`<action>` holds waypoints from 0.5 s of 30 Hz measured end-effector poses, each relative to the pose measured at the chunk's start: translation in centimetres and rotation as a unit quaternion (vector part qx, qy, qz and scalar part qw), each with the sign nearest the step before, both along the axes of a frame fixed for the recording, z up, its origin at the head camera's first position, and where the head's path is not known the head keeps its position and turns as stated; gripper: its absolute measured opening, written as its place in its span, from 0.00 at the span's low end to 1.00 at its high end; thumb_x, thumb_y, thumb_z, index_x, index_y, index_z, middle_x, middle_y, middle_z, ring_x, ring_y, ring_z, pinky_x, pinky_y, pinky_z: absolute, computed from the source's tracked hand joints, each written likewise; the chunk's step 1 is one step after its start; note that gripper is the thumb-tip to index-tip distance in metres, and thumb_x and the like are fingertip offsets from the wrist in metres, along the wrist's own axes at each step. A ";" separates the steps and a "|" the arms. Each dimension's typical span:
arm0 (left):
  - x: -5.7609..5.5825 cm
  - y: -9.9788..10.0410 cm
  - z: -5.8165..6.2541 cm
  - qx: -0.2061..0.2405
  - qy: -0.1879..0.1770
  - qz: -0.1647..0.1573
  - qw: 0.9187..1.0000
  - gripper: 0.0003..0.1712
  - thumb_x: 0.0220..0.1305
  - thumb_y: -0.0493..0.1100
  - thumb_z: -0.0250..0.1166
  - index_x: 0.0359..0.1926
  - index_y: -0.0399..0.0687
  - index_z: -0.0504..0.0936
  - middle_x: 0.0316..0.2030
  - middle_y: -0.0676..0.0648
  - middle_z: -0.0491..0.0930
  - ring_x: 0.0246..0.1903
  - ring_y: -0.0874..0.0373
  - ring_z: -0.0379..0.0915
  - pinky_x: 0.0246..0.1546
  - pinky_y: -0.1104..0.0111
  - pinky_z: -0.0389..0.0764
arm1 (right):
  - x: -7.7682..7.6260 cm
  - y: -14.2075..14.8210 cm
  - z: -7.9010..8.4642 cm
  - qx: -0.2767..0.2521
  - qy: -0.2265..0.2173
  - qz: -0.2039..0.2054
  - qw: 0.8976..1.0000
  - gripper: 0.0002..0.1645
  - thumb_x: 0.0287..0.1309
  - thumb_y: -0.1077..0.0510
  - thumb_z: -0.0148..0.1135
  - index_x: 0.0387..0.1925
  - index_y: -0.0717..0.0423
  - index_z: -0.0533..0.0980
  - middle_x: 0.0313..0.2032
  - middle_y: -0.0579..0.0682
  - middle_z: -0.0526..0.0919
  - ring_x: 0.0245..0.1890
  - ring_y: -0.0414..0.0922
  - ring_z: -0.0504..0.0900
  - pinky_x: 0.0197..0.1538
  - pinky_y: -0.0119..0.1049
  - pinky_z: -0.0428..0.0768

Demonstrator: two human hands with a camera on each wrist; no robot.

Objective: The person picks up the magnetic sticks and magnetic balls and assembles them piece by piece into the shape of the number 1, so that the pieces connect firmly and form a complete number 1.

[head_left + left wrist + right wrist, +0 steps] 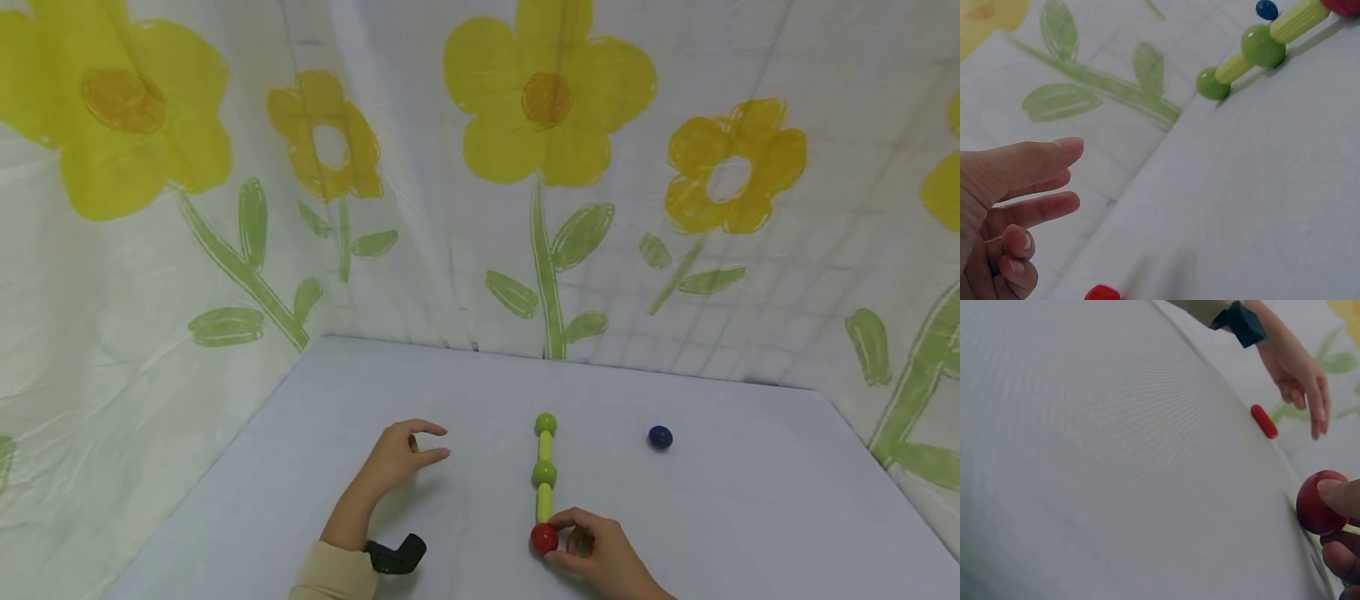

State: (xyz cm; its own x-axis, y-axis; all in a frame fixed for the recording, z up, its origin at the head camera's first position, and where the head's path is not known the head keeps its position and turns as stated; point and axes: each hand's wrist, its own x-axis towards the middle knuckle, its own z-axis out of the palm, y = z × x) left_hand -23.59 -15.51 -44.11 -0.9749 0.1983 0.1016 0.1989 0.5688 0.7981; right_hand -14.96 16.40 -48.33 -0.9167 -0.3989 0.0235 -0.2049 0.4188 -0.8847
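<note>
With thumb and fingertips, my right hand [600, 550] pinches a red ball [543, 539] at the near end of a straight toy chain. The chain lies on the white table, with a yellow-green rod [544, 503], a green ball [544, 474], another rod [545, 447] and a far green ball [546, 424]. To its left, my left hand [401, 457] hovers over the table, thumb and index finger apart, holding nothing. Below that hand lies a red rod [1264, 421], partly cut off in the left wrist view and not visible in the head view.
A dark blue ball [660, 437] lies on the table [780, 500], right of the chain. Behind the table hangs a white cloth [420, 275] printed with yellow flowers. A black wrist device [397, 554] sticks out from the left sleeve.
</note>
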 end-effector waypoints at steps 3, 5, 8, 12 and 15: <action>-0.3 -1.5 -0.2 -0.009 -0.006 0.033 0.999 0.19 0.54 0.44 0.75 0.47 0.43 0.85 0.23 0.48 0.74 0.18 0.60 0.62 0.19 0.68 0.67 | 0.0 0.0 -0.1 -0.001 0.005 0.002 1.000 0.21 0.53 0.54 0.73 0.47 0.58 0.79 0.33 0.42 0.78 0.28 0.35 0.72 0.30 0.29 0.72; -0.5 -2.4 -0.3 -0.013 -0.010 0.046 0.999 0.19 0.53 0.43 0.75 0.46 0.44 0.85 0.25 0.47 0.76 0.18 0.59 0.62 0.19 0.68 0.68 | -0.1 0.0 -0.2 -0.001 0.010 0.003 1.000 0.21 0.53 0.53 0.73 0.47 0.58 0.79 0.33 0.42 0.78 0.28 0.35 0.72 0.30 0.29 0.72; -0.6 -3.5 -0.5 -0.014 -0.011 0.057 0.998 0.20 0.52 0.44 0.76 0.46 0.44 0.85 0.32 0.46 0.81 0.20 0.58 0.62 0.19 0.68 0.67 | -0.1 0.1 -0.2 -0.004 0.015 0.004 1.000 0.21 0.53 0.54 0.73 0.47 0.58 0.79 0.34 0.41 0.79 0.28 0.35 0.72 0.30 0.29 0.72; -0.7 -4.9 -0.9 -0.015 -0.013 0.067 0.998 0.19 0.52 0.45 0.76 0.45 0.44 0.85 0.45 0.47 0.82 0.30 0.55 0.67 0.28 0.66 0.70 | -0.1 0.1 -0.2 -0.007 0.019 0.005 1.000 0.21 0.53 0.54 0.73 0.46 0.58 0.79 0.34 0.41 0.79 0.28 0.34 0.72 0.30 0.29 0.73; -0.8 -5.7 -1.5 -0.009 -0.026 0.074 0.997 0.19 0.52 0.47 0.76 0.44 0.45 0.85 0.48 0.47 0.81 0.43 0.51 0.71 0.41 0.61 0.73 | -0.1 0.1 -0.2 -0.004 0.020 0.005 1.000 0.20 0.54 0.54 0.72 0.46 0.58 0.79 0.34 0.41 0.79 0.28 0.34 0.72 0.30 0.29 0.73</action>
